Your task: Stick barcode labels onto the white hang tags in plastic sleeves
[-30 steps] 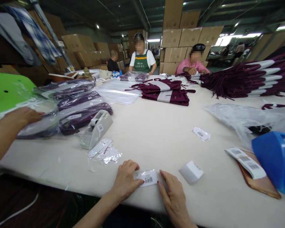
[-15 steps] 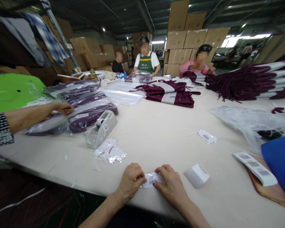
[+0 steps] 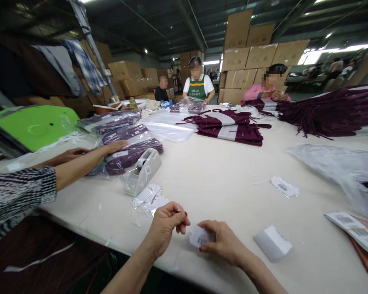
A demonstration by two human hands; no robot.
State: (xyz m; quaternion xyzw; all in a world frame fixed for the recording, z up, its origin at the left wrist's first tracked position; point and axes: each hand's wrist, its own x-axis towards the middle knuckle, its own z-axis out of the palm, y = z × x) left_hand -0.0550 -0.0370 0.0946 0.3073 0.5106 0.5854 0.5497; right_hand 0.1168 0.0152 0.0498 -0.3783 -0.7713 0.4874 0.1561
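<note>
A small clear-wrapped tag with a barcode (image 3: 199, 236) is held between the thumb and fingers of my right hand (image 3: 222, 241), just above the white table. Just left of it, my left hand (image 3: 168, 224) is raised in a pinch, with thumb and forefinger together; a thin pale string seems to run from it toward the tag, but what it grips is too small to name. Several wrapped tags (image 3: 151, 195) lie beyond my left hand, beside a grey tape dispenser (image 3: 147, 171). Right of my right hand sits a folded white label stack (image 3: 272, 243).
A co-worker's arm (image 3: 82, 163) reaches from the left over bagged maroon garments (image 3: 125, 151). Maroon garments (image 3: 233, 130) lie farther back. Another tag (image 3: 284, 187), plastic film (image 3: 334, 163) and a barcode strip (image 3: 355, 230) are at the right. Two people work across the table.
My left hand has let go of the tag's edge and lifted, fingers pinched. My right hand now holds the tag alone, tilted. The co-worker's arm has reached farther over the bags. The view has shifted left.
</note>
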